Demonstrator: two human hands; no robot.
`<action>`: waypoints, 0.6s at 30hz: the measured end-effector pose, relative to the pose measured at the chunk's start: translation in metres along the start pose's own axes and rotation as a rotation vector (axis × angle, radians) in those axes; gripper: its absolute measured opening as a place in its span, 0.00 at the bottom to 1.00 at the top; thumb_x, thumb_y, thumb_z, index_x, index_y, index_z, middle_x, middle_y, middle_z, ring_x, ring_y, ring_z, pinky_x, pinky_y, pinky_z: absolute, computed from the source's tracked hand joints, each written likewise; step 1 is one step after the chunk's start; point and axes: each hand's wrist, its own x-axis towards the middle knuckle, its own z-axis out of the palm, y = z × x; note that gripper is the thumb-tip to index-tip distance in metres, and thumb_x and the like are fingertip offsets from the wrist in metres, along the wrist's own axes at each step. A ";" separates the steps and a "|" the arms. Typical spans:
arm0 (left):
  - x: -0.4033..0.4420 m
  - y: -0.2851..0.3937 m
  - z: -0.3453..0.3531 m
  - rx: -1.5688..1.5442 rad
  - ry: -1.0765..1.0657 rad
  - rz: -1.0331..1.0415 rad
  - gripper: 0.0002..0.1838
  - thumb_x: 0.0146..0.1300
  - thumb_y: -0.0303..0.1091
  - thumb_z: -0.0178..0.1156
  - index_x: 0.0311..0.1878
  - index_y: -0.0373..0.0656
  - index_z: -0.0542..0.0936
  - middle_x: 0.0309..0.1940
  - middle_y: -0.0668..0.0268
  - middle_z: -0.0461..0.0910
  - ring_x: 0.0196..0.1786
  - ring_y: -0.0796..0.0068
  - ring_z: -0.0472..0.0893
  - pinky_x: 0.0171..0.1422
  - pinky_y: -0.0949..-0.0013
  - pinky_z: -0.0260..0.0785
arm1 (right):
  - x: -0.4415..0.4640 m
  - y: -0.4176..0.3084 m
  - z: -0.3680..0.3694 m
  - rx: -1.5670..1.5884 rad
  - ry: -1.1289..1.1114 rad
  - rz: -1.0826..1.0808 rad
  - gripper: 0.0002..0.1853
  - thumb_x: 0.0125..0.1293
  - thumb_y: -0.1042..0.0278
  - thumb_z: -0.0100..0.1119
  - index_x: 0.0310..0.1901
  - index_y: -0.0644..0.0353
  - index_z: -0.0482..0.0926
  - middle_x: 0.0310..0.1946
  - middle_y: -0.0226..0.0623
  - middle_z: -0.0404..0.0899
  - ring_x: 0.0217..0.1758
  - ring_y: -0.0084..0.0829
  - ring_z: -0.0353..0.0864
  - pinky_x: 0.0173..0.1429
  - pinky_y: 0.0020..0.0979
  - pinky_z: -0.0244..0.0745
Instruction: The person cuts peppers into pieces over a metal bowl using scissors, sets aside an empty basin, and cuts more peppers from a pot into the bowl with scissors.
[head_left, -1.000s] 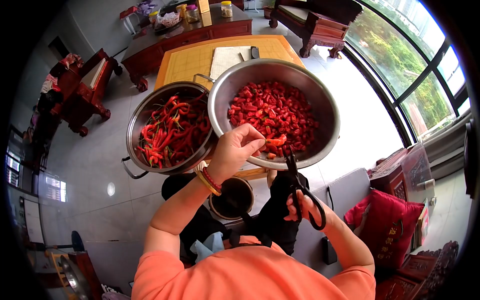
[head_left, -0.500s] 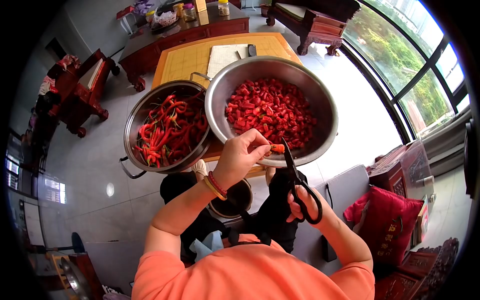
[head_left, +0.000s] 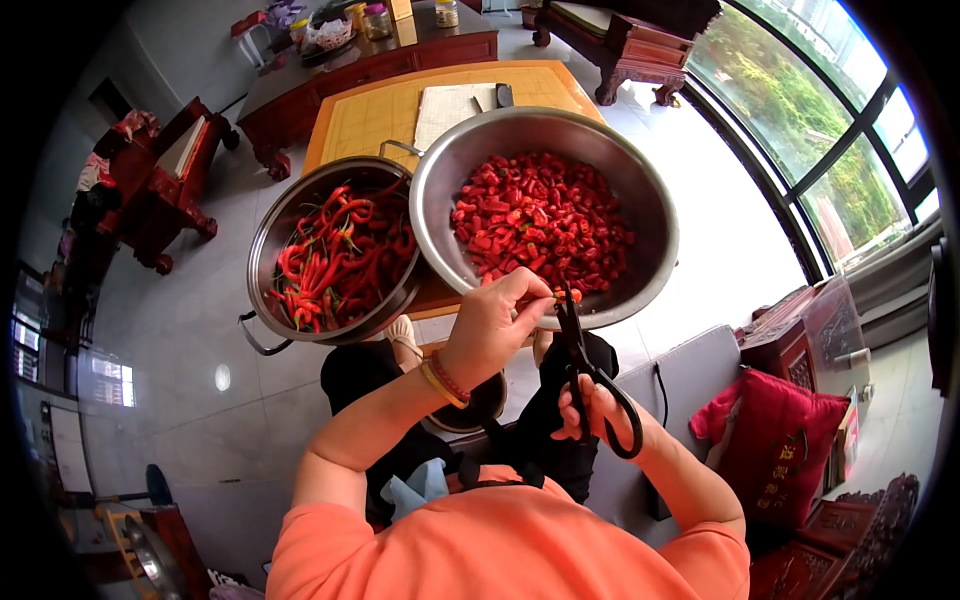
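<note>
My left hand (head_left: pixel 495 322) pinches a short piece of red chili pepper (head_left: pixel 568 296) over the near rim of a wide steel basin (head_left: pixel 648 215). In my right hand (head_left: pixel 592 405) is a pair of black-handled scissors (head_left: pixel 572 340), its blades pointing up at the chili piece. Many cut red chili pieces (head_left: pixel 540 215) lie in the basin. To the left, a steel pot (head_left: pixel 262 235) with side handles holds whole red chilies (head_left: pixel 335 250), some with green stems.
Basin and pot rest on a wooden table (head_left: pixel 360 110), with a notebook (head_left: pixel 445 108) behind them. Between my legs stands a dark bucket (head_left: pixel 482 405). A red cushion (head_left: pixel 780 445) lies on the grey seat (head_left: pixel 695 390) at right.
The chili in my left fingers is shorter. My left hand has shifted slightly right and down, and the scissors have moved a little left, their blades now closer together.
</note>
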 end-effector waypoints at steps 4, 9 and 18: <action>-0.001 -0.002 0.000 -0.011 -0.006 -0.045 0.04 0.56 0.23 0.60 0.34 0.37 0.75 0.27 0.66 0.79 0.31 0.82 0.79 0.35 0.78 0.71 | 0.000 -0.001 0.005 0.014 0.066 0.038 0.26 0.65 0.41 0.46 0.35 0.61 0.69 0.21 0.28 0.64 0.21 0.20 0.65 0.41 0.32 0.77; -0.002 -0.004 -0.001 -0.097 0.019 -0.105 0.02 0.59 0.23 0.58 0.35 0.37 0.75 0.29 0.68 0.79 0.32 0.85 0.78 0.36 0.79 0.72 | -0.004 -0.007 0.008 -0.055 0.094 -0.005 0.24 0.66 0.42 0.43 0.31 0.60 0.68 0.17 0.25 0.61 0.17 0.19 0.62 0.34 0.30 0.77; -0.014 -0.019 -0.016 -0.790 -0.019 -0.289 0.05 0.62 0.22 0.54 0.41 0.37 0.74 0.34 0.63 0.79 0.35 0.79 0.78 0.43 0.77 0.72 | -0.001 0.011 0.005 0.043 0.093 -0.004 0.22 0.67 0.45 0.44 0.34 0.61 0.69 0.20 0.27 0.63 0.19 0.19 0.63 0.37 0.31 0.77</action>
